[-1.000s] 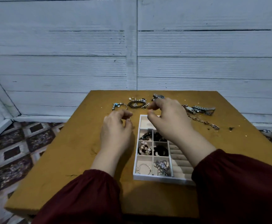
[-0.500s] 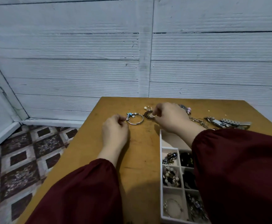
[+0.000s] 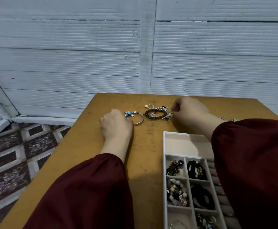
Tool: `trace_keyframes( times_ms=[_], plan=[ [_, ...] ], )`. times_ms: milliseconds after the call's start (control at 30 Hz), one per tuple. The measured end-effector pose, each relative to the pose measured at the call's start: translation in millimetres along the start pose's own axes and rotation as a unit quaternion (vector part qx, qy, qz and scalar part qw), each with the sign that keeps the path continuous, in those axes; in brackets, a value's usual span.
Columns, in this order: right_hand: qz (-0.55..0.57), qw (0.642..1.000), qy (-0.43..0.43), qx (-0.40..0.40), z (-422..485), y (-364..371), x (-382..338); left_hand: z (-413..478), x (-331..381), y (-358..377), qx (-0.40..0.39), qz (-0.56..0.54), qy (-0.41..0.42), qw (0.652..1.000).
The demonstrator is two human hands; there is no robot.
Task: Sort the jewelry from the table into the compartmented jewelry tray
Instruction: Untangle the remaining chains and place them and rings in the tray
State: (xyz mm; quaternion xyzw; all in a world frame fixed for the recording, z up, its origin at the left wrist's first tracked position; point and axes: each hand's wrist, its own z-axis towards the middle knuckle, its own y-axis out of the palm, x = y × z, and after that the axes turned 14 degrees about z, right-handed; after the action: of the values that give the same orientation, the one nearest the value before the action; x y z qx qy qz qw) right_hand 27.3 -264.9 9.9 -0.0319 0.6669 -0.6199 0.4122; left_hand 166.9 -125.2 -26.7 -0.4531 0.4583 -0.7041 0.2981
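A silver bangle with blue charms lies near the far edge of the wooden table. My left hand has curled fingers pinching its charm end and covers its left side. To the right lies a dark braided bracelet, with a pearl-beaded piece beside it. My right hand pinches the right end of the pearl piece with curled fingers. The white compartmented tray sits at the lower right with jewelry in several compartments; its far compartment is bare. My right sleeve hides the tray's right side.
A small white-flower trinket and a ring lie by the bracelets. Bits of chain jewelry show behind my right sleeve. The table's left edge drops to a tiled floor; a white plank wall stands behind.
Both hands reached from above the tray to the jewelry at the far edge. The left hand closed on the bangle and the right hand shifted to the pearl piece. The view swung left.
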Motion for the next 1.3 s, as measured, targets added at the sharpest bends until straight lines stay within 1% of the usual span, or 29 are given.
trace_keyframes(
  times_ms=[100, 167, 267, 367, 500, 667, 867, 1067, 1200, 1300],
  plan=[
    [0.005, 1.0, -0.005, -0.012, 0.3, -2.1, 3.1, 6.3, -0.4, -0.3, -0.007, 0.007, -0.006, 1.0],
    [0.004, 1.0, -0.011, -0.023, 0.2, -4.0, 5.2, 8.1, -1.3, 0.9, -0.012, 0.013, 0.005, 1.0],
    [-0.001, 0.999, -0.018, -0.032, 0.3, -4.7, 5.5, 6.7, -0.3, 4.1, 0.002, 0.016, 0.059, 0.998],
    [-0.009, 0.999, -0.02, -0.036, 0.6, -1.4, 4.1, 3.4, 0.3, 2.4, 0.031, -0.043, 0.103, 0.993],
    [-0.014, 0.999, -0.012, -0.038, 1.9, 1.6, 1.3, 3.2, -2.0, -1.6, 0.056, -0.123, 0.099, 0.986],
    [0.004, 0.999, 0.012, -0.046, 5.5, 3.5, -1.2, 3.4, -5.1, -2.6, 0.056, -0.184, 0.097, 0.977],
    [0.023, 0.999, -0.011, -0.033, 7.9, 4.5, 2.6, 1.6, -6.3, -5.4, 0.063, -0.207, 0.117, 0.969],
    [0.049, 0.998, -0.035, -0.023, 4.1, 4.1, 8.6, -1.3, -6.3, -7.8, 0.093, -0.214, 0.106, 0.967],
    [0.08, 0.996, -0.028, -0.015, 1.1, 1.4, 10.1, -5.8, -4.5, -9.2, 0.104, -0.227, 0.111, 0.962],
    [0.111, 0.994, -0.017, 0.001, -3.3, 0.1, 13.3, -8.7, -2.2, -7.2, 0.086, -0.249, 0.112, 0.958]
  ],
)
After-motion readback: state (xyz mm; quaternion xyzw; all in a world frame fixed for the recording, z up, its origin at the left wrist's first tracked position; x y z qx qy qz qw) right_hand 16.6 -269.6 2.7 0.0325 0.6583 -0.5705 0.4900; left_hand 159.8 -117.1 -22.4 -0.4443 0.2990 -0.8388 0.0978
